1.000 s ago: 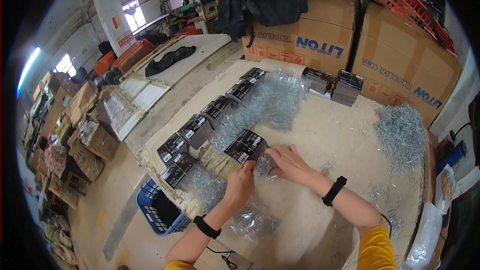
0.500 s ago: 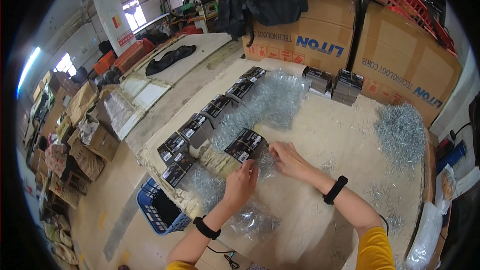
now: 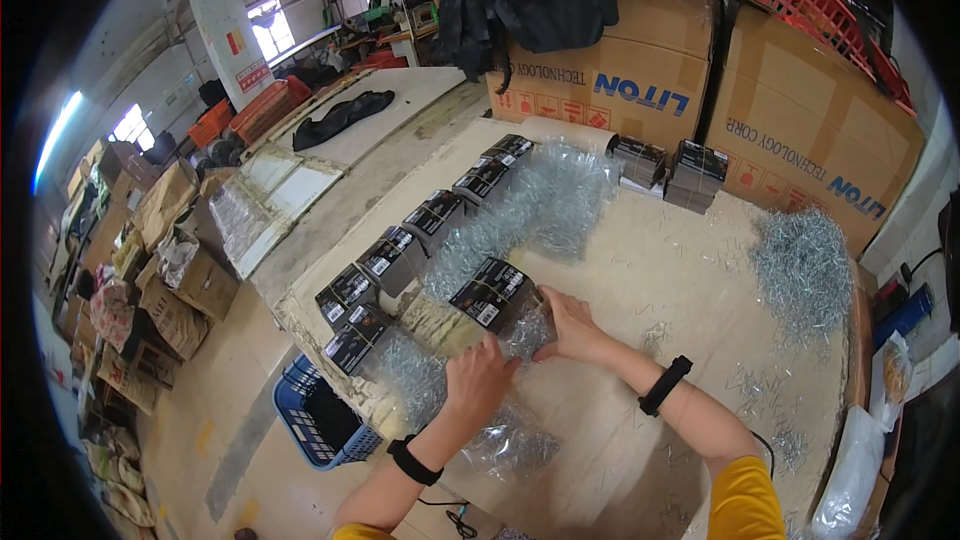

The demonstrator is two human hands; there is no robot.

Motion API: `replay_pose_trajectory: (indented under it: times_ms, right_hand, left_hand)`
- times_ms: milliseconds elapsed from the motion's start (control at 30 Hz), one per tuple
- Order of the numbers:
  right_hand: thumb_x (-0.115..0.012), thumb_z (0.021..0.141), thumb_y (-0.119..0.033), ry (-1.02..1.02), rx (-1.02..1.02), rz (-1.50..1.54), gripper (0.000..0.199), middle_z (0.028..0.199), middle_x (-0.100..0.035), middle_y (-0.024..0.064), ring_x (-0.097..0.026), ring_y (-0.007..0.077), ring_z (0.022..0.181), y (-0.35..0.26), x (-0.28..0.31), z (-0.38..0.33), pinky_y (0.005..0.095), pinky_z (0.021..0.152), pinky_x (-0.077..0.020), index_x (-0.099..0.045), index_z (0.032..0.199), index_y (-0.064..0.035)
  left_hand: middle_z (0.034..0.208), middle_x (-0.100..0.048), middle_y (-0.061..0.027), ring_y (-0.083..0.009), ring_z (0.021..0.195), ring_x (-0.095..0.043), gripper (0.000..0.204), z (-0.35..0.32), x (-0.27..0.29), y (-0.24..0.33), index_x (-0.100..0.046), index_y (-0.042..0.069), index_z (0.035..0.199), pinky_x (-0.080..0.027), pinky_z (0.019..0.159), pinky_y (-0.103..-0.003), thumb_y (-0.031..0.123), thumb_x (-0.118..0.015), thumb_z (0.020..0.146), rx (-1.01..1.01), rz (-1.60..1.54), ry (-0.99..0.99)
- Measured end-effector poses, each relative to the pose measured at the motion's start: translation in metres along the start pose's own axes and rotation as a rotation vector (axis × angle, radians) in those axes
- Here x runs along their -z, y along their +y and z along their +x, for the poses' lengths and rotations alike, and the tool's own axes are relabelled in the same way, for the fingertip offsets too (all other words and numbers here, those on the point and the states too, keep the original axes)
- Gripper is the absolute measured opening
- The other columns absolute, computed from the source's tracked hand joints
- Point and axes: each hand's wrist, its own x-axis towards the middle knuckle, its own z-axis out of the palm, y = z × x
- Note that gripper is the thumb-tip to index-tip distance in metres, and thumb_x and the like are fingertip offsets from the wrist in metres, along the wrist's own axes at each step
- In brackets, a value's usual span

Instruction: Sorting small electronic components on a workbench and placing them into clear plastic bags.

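Your right hand [image 3: 577, 328] has thumb and fingers closed round a clear bag [image 3: 525, 333] near the middle of the frame; your left hand [image 3: 482, 377] is at its lower left, fingertips too small to tell whether they pinch it. Just above the bag lies a banded stack [image 3: 493, 292], and silver pieces [image 3: 802, 268] are heaped at the frame's right.
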Motion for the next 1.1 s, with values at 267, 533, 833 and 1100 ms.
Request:
replay_pose_trajectory:
  times_ms: [267,533,833,1100]
  right_hand:
    - [-0.088,0.049,-0.028,-0.009,-0.125,0.11,0.098,0.109,-0.056,0.0112,-0.047,0.0277,0.109,-0.007,0.004,0.001,0.0407,0.088,-0.0294,-0.037,0.13,-0.0063]
    - [-0.083,0.059,-0.009,-0.127,0.017,0.654,0.065,0.107,-0.055,0.0083,-0.051,0.0266,0.109,0.0,-0.003,-0.001,0.0361,0.095,-0.0399,-0.048,0.114,-0.007]
    - [-0.079,0.062,-0.003,-0.056,0.144,0.442,0.062,0.113,-0.056,0.0098,-0.052,0.0245,0.113,-0.01,0.014,-0.01,0.0368,0.095,-0.0425,-0.05,0.116,-0.0081]
    - [-0.077,0.068,-0.005,-0.087,0.118,0.554,0.046,0.106,-0.059,0.0102,-0.057,0.0207,0.102,0.009,0.019,-0.007,0.0329,0.087,-0.0461,-0.056,0.109,-0.0056]
  left_hand:
    - [0.094,-0.063,-0.0183,-0.0336,0.087,-0.063,0.05,-0.003,-0.025,-0.023,-0.048,0.0,0.106,-0.049,0.072,-0.041,0.027,-0.076,0.074,-0.148,-0.257,0.169]
    - [0.093,-0.06,-0.0153,-0.0321,0.083,-0.063,0.048,-0.003,-0.017,-0.01,-0.046,0.001,0.111,-0.05,0.071,-0.039,0.009,-0.075,0.072,0.063,-0.662,0.021]
    - [0.108,-0.056,-0.016,-0.0336,0.097,-0.058,0.056,0.002,-0.016,-0.005,-0.044,0.005,0.122,-0.047,0.081,-0.042,0.002,-0.07,0.072,-0.188,-0.478,0.13]
    - [0.118,-0.054,-0.0157,-0.0339,0.105,-0.055,0.052,-0.008,0.027,0.005,-0.048,0.005,0.12,-0.045,0.088,-0.04,0.005,-0.071,0.073,-0.134,-0.452,0.138]
